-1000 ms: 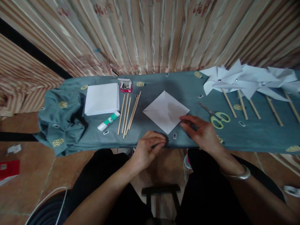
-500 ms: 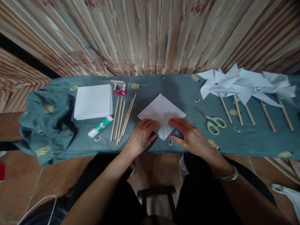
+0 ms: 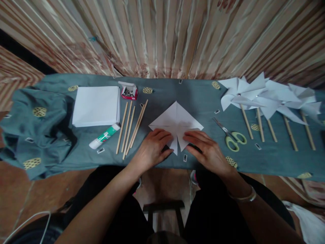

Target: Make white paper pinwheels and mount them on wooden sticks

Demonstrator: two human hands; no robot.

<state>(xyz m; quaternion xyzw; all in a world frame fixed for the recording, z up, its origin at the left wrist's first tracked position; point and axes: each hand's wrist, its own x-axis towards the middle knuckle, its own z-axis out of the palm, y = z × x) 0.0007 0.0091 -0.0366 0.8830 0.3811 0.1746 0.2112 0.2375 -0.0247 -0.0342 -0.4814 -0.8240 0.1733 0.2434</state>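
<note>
A square of white paper (image 3: 175, 117) lies turned like a diamond on the cloth, with crease lines and a slit open at its near corner. My left hand (image 3: 154, 147) holds the paper's lower left edge, fingers on top and thumb by the near point. On the other side of the slit, my right hand (image 3: 203, 147) grips the lower right flap between fingers and thumb. The finger pads are partly hidden. Green-handled scissors (image 3: 231, 136) lie open to the right of my right hand.
Several paper pinwheels on sticks (image 3: 264, 93) lie at the right. Left of the paper are loose wooden sticks (image 3: 129, 127), a glue stick (image 3: 104, 136), a stack of white paper (image 3: 96, 106) and a red box of small metal pieces (image 3: 129, 92). Bunched cloth (image 3: 38, 128) covers the left end.
The slit at the paper's near corner has spread, its right flap shifted to the right with my right hand. My left hand stays about in place. The view has shifted slightly.
</note>
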